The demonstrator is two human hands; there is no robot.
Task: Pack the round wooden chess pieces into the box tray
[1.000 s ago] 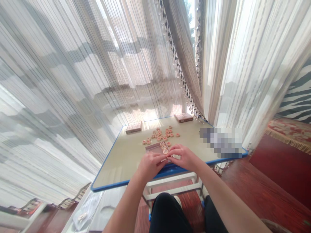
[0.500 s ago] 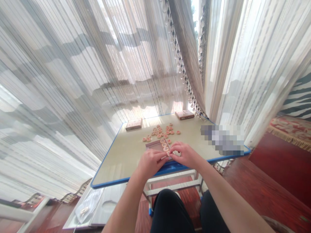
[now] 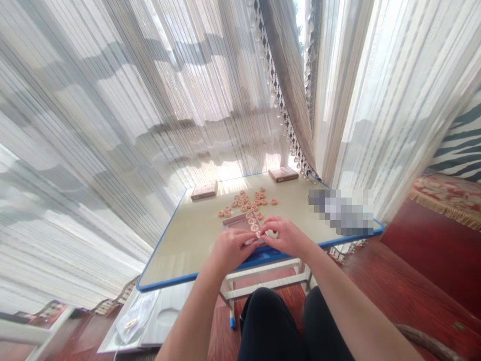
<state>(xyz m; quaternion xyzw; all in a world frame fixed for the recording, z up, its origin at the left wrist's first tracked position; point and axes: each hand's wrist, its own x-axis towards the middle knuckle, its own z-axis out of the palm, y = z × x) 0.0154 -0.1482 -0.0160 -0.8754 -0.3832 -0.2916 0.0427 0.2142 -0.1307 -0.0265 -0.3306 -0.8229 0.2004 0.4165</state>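
My left hand and my right hand meet at the near edge of a shallow brownish tray on the beige table. Their fingertips pinch together on a round wooden game piece at the tray's near right corner. A short row of similar discs lies along the tray's right side. Several loose discs are scattered on the table just beyond the tray.
Two flat boxes lie at the table's far edge, one at the left and one at the right. Sheer curtains hang behind. A blurred patch covers the table's right end. A white tray sits on the floor at lower left.
The view has shifted slightly. Both hands stay together at the tray's near right corner, fingers working on a disc; the row of discs in the tray looks unchanged.
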